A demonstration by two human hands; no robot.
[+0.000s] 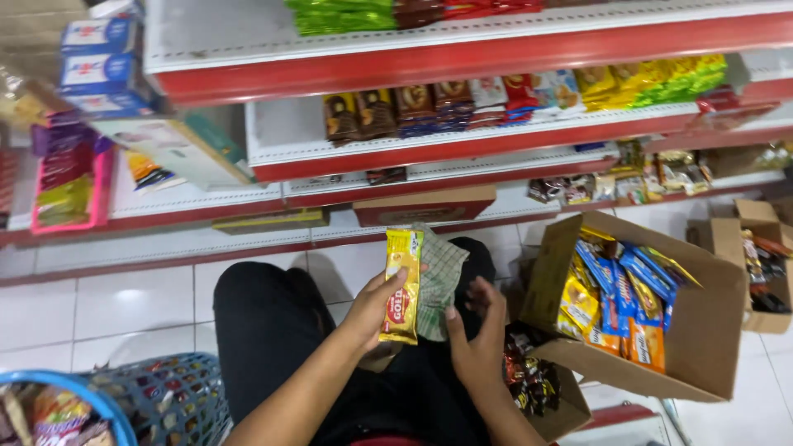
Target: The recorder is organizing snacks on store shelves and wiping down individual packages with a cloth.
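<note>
My left hand (376,312) holds a narrow yellow snack packet (401,285) upright over my lap. Behind it, a grey-green checked cloth (438,277) is pinched between the packet and my right hand (479,334), whose thumb touches the cloth's lower edge. I am crouched in black trousers (273,330) on a white tiled floor, facing red and white shop shelves (462,58).
An open cardboard box (702,330) with several blue, yellow and orange packets stands at my right. A smaller box of dark packets (537,384) lies near my right knee. A blue mesh basket (178,396) with snacks sits at the lower left. Another box (764,264) is far right.
</note>
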